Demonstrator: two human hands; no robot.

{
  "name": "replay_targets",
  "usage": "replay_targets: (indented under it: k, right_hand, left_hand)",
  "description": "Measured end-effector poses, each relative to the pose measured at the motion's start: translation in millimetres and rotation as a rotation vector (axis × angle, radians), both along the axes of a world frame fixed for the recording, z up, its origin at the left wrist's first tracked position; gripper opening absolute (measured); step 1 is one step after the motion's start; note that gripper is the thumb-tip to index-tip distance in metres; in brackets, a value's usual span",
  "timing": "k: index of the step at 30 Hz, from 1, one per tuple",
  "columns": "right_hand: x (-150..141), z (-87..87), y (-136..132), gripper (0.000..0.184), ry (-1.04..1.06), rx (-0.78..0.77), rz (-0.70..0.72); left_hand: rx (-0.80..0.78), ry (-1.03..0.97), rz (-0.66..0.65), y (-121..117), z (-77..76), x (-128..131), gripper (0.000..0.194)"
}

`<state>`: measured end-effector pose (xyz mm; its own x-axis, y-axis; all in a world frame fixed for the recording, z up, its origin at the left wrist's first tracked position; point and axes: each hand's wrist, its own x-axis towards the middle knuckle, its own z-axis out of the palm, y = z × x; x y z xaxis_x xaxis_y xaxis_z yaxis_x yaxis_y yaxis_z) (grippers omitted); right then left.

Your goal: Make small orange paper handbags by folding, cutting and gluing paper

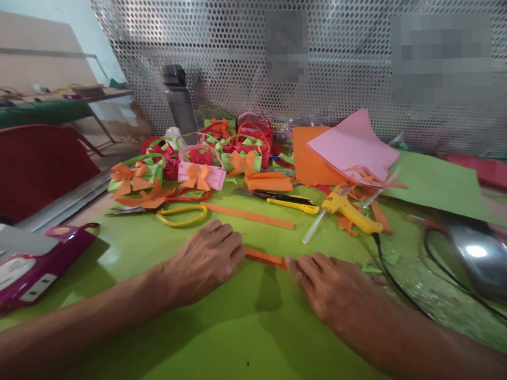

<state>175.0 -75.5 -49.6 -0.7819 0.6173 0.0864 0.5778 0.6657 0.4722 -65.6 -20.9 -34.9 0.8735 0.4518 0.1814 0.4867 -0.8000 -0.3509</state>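
Note:
Both my hands rest on a large green paper sheet point(225, 335) on the table. My left hand point(206, 261) lies knuckles up with the fingers curled, its fingertips on the left end of an orange paper strip point(266, 257). My right hand point(332, 290) lies flat, fingers together, with its fingertips at the strip's right end. A longer orange strip point(248, 215) lies just beyond my hands.
Behind lie scissors with yellow handles point(182, 214), a yellow box cutter point(289, 201), a yellow glue gun point(352, 211) with its black cord, paper baskets with bows point(198, 158), and orange point(310, 160) and pink sheets point(354, 147). A pink device point(27, 270) sits left; perforated metal screen behind.

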Motion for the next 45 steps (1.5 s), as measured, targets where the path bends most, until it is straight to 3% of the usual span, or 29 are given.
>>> replay_targets:
  k: [3, 7, 11, 14, 18, 28, 36, 45]
  right_hand:
    - [3, -3.2, 1, 0.04, -0.007, -0.007, 0.007]
    - [6, -7.1, 4, 0.063, -0.051, -0.031, 0.03]
    - [0, -2.1, 2, 0.071, -0.11, -0.064, 0.001]
    - [-5, 0.6, 0, 0.068, -0.137, -0.096, -0.061]
    - [-3, -4.1, 1, 0.067, -0.116, -0.066, -0.029]
    - [-4, -0.1, 4, 0.036, -0.128, -0.047, -0.031]
    - [4, -14.5, 7, 0.024, -0.072, -0.018, 0.002]
    - [2, -7.1, 6, 0.037, -0.062, -0.068, -0.002]
  left_hand:
    - [0.015, 0.001, 0.006, 0, 0.7, 0, 0.012]
    - [0.02, -0.001, 0.003, 1, 2.1, -1, 0.011]
    - [0.031, -0.006, 0.028, 3, 1.8, -2, 0.013]
    - [-0.002, -0.025, 0.056, 3, 1.4, -3, 0.013]
    - [-0.024, -0.051, 0.068, 0, 3.4, -2, 0.01]
    - [-0.08, 0.003, -0.108, 1, 0.3, 32, 0.013]
    - [-0.061, 0.017, -0.094, 3, -0.6, 38, 0.014]
    - [-0.07, 0.035, -0.058, 5, 1.7, 31, 0.013]
